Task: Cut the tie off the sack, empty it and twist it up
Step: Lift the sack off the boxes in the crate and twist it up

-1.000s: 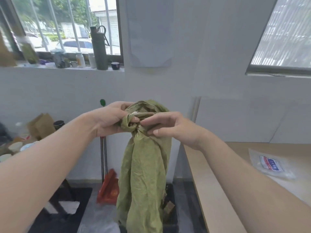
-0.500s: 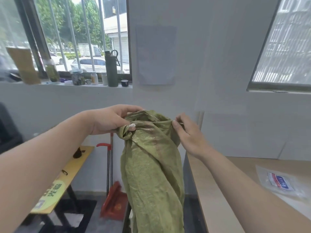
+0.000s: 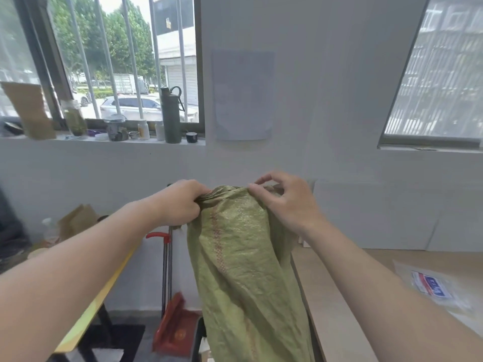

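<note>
A limp green woven sack [image 3: 243, 262] hangs in front of me, with a faint red stitched line running down its face. My left hand [image 3: 180, 202] is closed on the bunched top left corner of the sack. My right hand [image 3: 285, 202] pinches the top right edge between thumb and forefinger, the other fingers raised. The top edge is stretched between the two hands. The sack's lower end runs out of view at the bottom. No tie or cutting tool is visible.
A light wooden table [image 3: 352, 296] stands on the right with a clear plastic packet [image 3: 433, 286] on it. A yellow bench [image 3: 104, 291] is at the left. A red dustpan [image 3: 177, 327] with its handle leans by the wall. Bottles and jars line the windowsill [image 3: 130, 138].
The bunched sack top has been spread wider: my right hand moved right along the edge and now pinches it. The view rose, and both hands sit lower in it.
</note>
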Demonstrator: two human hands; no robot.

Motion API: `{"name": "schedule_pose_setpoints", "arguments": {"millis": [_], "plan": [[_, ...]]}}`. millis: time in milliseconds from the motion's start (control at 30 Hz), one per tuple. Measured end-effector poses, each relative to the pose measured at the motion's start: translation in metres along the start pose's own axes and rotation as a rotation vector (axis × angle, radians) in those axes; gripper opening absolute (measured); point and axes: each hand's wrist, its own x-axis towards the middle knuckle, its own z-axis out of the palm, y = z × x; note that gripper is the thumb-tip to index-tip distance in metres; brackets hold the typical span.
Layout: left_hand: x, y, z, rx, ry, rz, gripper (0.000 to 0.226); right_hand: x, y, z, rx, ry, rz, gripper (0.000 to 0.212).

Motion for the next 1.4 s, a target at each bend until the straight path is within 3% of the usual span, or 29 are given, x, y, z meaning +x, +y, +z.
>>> {"name": "schedule_pose_setpoints", "arguments": {"millis": [67, 133, 300, 367, 500, 567, 633, 767, 900, 1000, 1100, 1167, 1233, 1267, 1400], "plan": [[0.004, 0.002, 0.003, -0.14, 0.049, -0.007, 0.046, 0.004, -0.003, -0.002, 0.029, -0.076, 0.031, 0.062], [0.006, 0.005, 0.005, -0.266, 0.049, -0.033, 0.05, 0.006, -0.005, -0.004, 0.004, -0.122, 0.046, 0.076], [0.011, 0.01, 0.011, -0.358, 0.011, -0.013, 0.039, 0.012, 0.004, -0.004, 0.068, -0.206, 0.171, 0.064], [0.01, 0.014, 0.015, -0.252, 0.028, 0.083, 0.035, 0.014, 0.006, -0.005, 0.151, -0.204, 0.252, 0.063], [0.012, 0.024, 0.026, 0.389, 0.374, 0.398, 0.085, 0.015, 0.006, -0.011, 0.34, -0.2, 0.39, 0.058], [0.013, 0.034, 0.033, 0.526, 0.437, 0.433, 0.1, 0.017, 0.004, -0.015, 0.415, -0.195, 0.439, 0.049], [0.016, 0.043, 0.038, 0.576, 0.39, 0.409, 0.106, 0.019, 0.003, -0.019, 0.475, -0.188, 0.497, 0.037], [0.019, 0.054, 0.041, 0.509, 0.338, 0.401, 0.088, 0.017, 0.001, -0.027, 0.624, -0.21, 0.627, 0.03], [0.02, 0.06, 0.048, 0.409, 0.371, 0.419, 0.039, 0.013, 0.0, -0.032, 0.713, -0.186, 0.684, 0.029], [0.022, 0.062, 0.053, 0.294, 0.309, 0.358, 0.02, 0.012, -0.001, -0.035, 0.479, -0.16, 0.62, 0.033], [0.03, 0.063, 0.052, 0.094, 0.176, 0.23, 0.008, 0.011, 0.005, -0.037, -0.367, 0.053, 0.369, 0.034], [0.036, 0.065, 0.049, -0.021, 0.113, 0.164, 0.019, 0.006, 0.001, -0.039, -0.7, 0.192, 0.021, 0.031], [0.042, 0.068, 0.045, -0.134, 0.072, 0.112, 0.024, 0.001, -0.002, -0.035, -0.71, 0.098, -0.268, 0.034], [0.044, 0.069, 0.042, -0.216, 0.047, 0.089, 0.024, -0.002, -0.002, -0.031, -0.728, 0.023, -0.323, 0.039], [0.047, 0.072, 0.031, -0.556, -0.094, 0.053, 0.02, -0.009, 0.0, -0.022, -0.74, -0.021, -0.281, 0.042]]}}
